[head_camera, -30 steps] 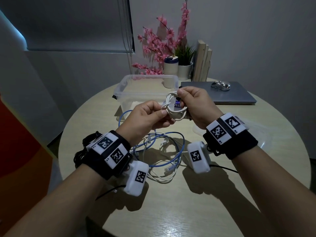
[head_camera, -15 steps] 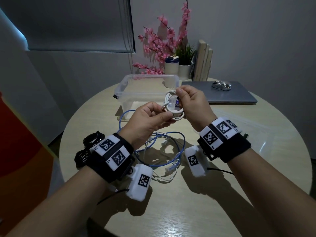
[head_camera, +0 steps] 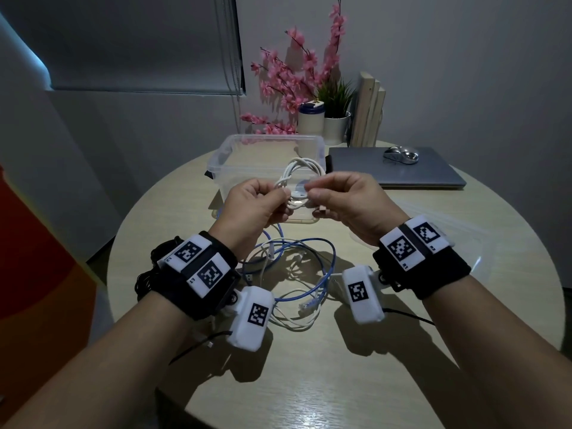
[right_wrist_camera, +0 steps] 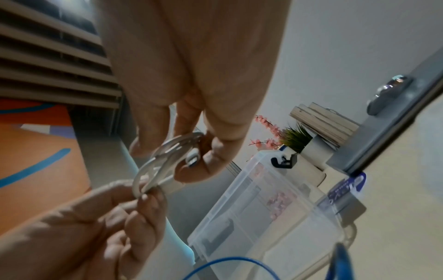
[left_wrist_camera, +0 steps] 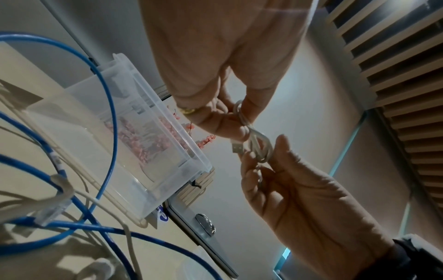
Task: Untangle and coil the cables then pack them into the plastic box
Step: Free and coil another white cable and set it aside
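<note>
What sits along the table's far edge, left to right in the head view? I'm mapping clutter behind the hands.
plastic box → white canister → potted plant → upright books → mouse on the laptop

White coiled cable (head_camera: 298, 181), blue cable (head_camera: 312, 267) and black cable (head_camera: 148, 274) on pale wood-grain desk (head_camera: 309, 366). Clear box (head_camera: 229, 150), grey laptop (head_camera: 433, 174), pink flowers (head_camera: 288, 75), black-and-white checkered wristbands (head_camera: 198, 267).

The box (head_camera: 227, 156) sits on the table (head_camera: 340, 382), behind the loose cables (head_camera: 297, 274). The laptop (head_camera: 399, 171) lies right of the box, with a mouse (head_camera: 400, 154) on it.
</note>
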The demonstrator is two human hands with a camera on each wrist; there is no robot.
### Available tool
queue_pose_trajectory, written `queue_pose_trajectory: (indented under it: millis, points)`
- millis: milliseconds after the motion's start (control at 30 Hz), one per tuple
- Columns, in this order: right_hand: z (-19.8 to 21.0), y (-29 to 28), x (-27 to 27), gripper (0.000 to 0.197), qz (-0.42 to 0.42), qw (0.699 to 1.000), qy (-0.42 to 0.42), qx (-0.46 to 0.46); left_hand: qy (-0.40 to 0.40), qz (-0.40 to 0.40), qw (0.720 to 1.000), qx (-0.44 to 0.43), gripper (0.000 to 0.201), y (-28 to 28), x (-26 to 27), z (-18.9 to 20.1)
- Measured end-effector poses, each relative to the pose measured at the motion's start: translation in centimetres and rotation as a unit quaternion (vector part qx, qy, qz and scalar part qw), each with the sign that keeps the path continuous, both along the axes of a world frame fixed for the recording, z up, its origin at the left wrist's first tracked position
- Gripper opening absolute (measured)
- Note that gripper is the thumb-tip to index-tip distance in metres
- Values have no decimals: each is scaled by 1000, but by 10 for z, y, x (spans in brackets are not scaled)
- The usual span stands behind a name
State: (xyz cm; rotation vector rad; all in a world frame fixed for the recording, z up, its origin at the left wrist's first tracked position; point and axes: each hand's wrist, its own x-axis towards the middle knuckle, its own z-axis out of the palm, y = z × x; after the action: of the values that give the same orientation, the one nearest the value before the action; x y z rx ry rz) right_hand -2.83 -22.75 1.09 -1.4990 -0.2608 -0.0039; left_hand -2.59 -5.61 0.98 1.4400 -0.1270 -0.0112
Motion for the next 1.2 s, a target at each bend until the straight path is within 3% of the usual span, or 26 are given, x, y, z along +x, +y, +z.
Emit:
queue_pose_trajectory:
  millis: [133,267,433,733,933,1200]
  points:
    - [1,2,4,13,-34,991,-37,-124,-6,3,1000,21,10,2,3,-1]
    - [2,1,5,6,-26,983,-51,-174,-10,-28,1000,6,9,4,1,-3]
    - [1,-3,6,12,-16,986,-33,-161,-13,-63,998,25,15,7,2,-1]
    - [-5,6,5,17,-7,990,1,-140,-6,-31,997,73,16,5,-1,-1]
    - [-2,8,2,14,-6,990,-2,-140,13,-10,999,29,15,0,-1,-3]
    - [6,4,2,8,-31,975,-21,-220,34,-27,998,-44,16,-1,-5,-3]
